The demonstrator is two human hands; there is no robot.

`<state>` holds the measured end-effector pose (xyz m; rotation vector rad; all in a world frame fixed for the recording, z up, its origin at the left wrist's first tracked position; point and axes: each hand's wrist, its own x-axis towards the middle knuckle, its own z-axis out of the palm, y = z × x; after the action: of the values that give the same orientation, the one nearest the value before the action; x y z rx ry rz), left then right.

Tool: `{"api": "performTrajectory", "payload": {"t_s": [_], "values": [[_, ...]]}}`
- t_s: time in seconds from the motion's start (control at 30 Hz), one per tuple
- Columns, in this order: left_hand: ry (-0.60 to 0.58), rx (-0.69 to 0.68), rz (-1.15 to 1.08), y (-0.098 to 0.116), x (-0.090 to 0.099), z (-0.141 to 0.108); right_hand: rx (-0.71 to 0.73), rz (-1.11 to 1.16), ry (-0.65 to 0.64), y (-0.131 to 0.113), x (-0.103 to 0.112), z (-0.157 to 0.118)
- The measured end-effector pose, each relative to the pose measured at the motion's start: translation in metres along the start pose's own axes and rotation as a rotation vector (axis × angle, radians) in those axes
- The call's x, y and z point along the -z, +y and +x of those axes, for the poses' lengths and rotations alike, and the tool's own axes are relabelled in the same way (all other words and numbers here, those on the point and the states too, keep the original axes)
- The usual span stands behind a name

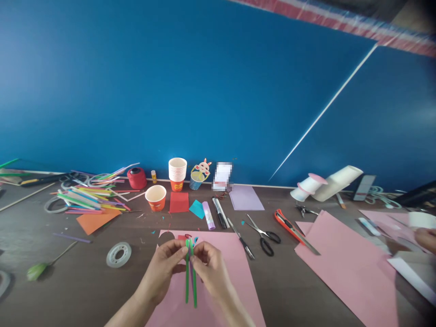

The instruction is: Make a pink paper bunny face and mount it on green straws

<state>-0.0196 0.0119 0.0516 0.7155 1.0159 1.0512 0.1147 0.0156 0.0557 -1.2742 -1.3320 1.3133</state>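
Note:
My left hand (167, 263) and my right hand (211, 265) are close together over a pink sheet of paper (235, 290). Between them, pinched near its top, is a green pipe cleaner (187, 281) bent double, its two legs hanging down side by side and slightly apart. Thumb and fingertips of each hand are closed on its upper part. Just beyond the fingers, small red and blue pieces and a dark round piece (166, 238) lie at the sheet's far edge, partly hidden by the hands.
Left are a tape roll (119, 255), many pipe cleaners (81, 200) and orange paper (97, 220). Paper cups (177, 170), a glue stick (208, 215), pens (220, 212) and scissors (263, 234) lie ahead. Right are a utility knife (294, 231), pink paper (344, 263) and another person's hand (425, 238).

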Motion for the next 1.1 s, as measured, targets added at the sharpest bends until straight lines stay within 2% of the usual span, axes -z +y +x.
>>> {"api": "performTrajectory", "payload": {"t_s": [0.1, 0.27, 0.37, 0.5, 0.6, 0.77, 0.9, 1.0, 1.1], "values": [[0.029, -0.007, 0.067, -0.003, 0.0, -0.004, 0.015, -0.031, 0.01, 0.003, -0.005, -0.005], [0.054, -0.028, 0.176, -0.014, 0.009, -0.013, -0.052, -0.066, -0.03, 0.021, -0.016, -0.024], [0.034, 0.019, 0.131, -0.019, 0.015, -0.018, -0.079, -0.069, -0.052, 0.032, -0.02, -0.034], [-0.001, 0.074, -0.001, -0.02, 0.018, -0.022, -0.226, 0.056, -0.109, 0.035, -0.021, -0.034], [-0.028, 0.074, 0.032, -0.016, 0.015, -0.022, -0.267, 0.118, -0.098, 0.033, -0.019, -0.03], [-0.078, 0.067, 0.065, -0.018, 0.012, -0.019, -0.196, 0.074, -0.083, 0.038, -0.018, -0.029], [-0.016, 0.084, 0.02, -0.022, 0.016, -0.018, -0.096, -0.086, -0.128, 0.042, -0.004, -0.024], [0.084, 0.108, 0.037, -0.022, 0.022, -0.016, 0.025, -0.349, 0.0, 0.036, 0.016, -0.011], [0.108, 0.139, 0.028, -0.022, 0.028, -0.014, 0.153, -0.618, 0.102, 0.029, 0.028, 0.005]]}}
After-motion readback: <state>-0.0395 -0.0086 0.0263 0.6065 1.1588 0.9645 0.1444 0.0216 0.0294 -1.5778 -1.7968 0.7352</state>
